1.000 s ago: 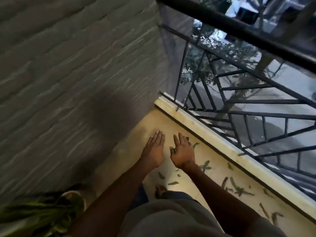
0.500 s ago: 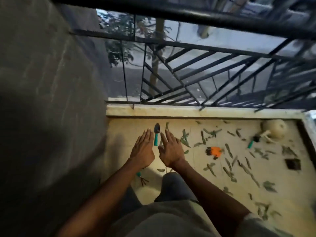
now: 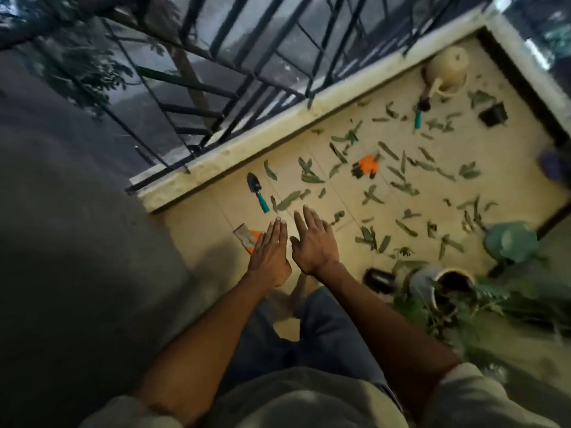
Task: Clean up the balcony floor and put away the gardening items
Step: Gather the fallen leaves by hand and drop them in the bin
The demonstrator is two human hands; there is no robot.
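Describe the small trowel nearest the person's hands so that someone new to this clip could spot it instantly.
Start at the pale curb under the black railing, at its end by the grey wall. Just inside it on the tiled floor lies the trowel, beyond the fingertips of the open left hand. Its black blade and teal handle mark it out from the green leaves; a second teal-handled tool lies far off by the cream watering can.

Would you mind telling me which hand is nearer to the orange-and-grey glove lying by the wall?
Left. The left hand overlaps the glove in view; the right hand is farther to its right.

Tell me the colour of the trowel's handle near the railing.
Teal green, on the trowel; the head view shows it.
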